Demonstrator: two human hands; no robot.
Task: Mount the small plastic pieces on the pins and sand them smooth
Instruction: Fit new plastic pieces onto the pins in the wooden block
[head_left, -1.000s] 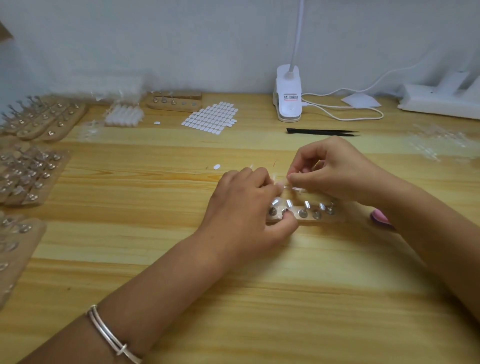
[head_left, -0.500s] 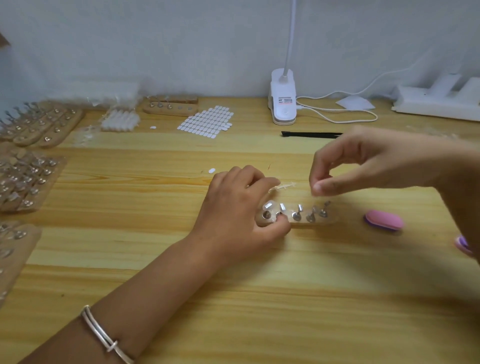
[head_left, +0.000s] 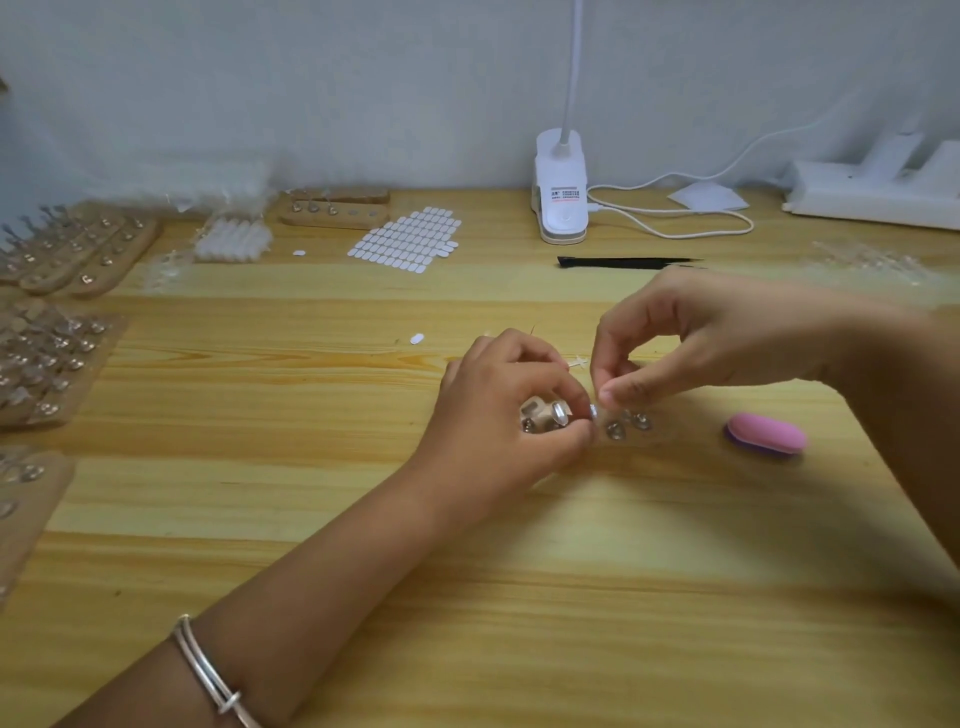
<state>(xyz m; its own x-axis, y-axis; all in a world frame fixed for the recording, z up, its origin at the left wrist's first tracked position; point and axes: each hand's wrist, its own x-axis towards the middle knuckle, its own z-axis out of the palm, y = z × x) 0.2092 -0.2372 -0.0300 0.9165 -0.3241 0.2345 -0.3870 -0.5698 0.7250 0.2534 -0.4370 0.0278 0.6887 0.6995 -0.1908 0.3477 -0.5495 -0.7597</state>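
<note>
A small wooden pin block (head_left: 540, 415) lies on the table in the middle, with several metal pins and clear plastic pieces on it. My left hand (head_left: 506, 410) grips the block's left end between thumb and fingers. My right hand (head_left: 691, 338) hovers over the block, thumb and forefinger pinched on a small clear plastic piece (head_left: 597, 410) at one pin. A pink sanding block (head_left: 766, 434) rests to the right of the pin block, apart from both hands.
More wooden pin blocks (head_left: 78, 260) line the left side. A sheet of white stickers (head_left: 405, 239), a bundle of clear pieces (head_left: 234, 241), black tweezers (head_left: 623, 261), a white clamp lamp (head_left: 561, 192) and a power strip (head_left: 872, 195) sit along the back.
My right hand lifted away to the right, then came back down onto the pin block with its fingers pinched. The pink sanding block came into view. My left hand stayed on the block.
</note>
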